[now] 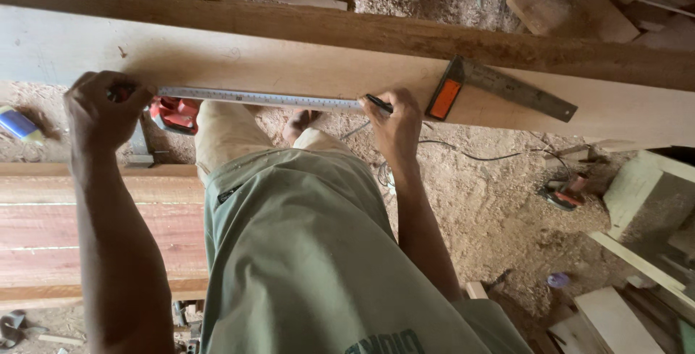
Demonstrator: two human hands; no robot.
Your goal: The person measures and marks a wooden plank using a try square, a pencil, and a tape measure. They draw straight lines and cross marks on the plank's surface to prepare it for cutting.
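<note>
Steel tape (260,98) flat on smooth plank (304,68) — pen (378,103) at end.

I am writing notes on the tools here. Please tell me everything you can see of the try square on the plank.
The try square lies flat on the pale wooden plank, to the right of the right hand and not touching it. It has a dark stock with an orange panel and a grey blade, seemingly metal with fine markings, pointing right and slightly down. No hand holds it.

Soft warm daylight, mild shadows, sharp centre, slight wide-angle bending at edges.
</note>
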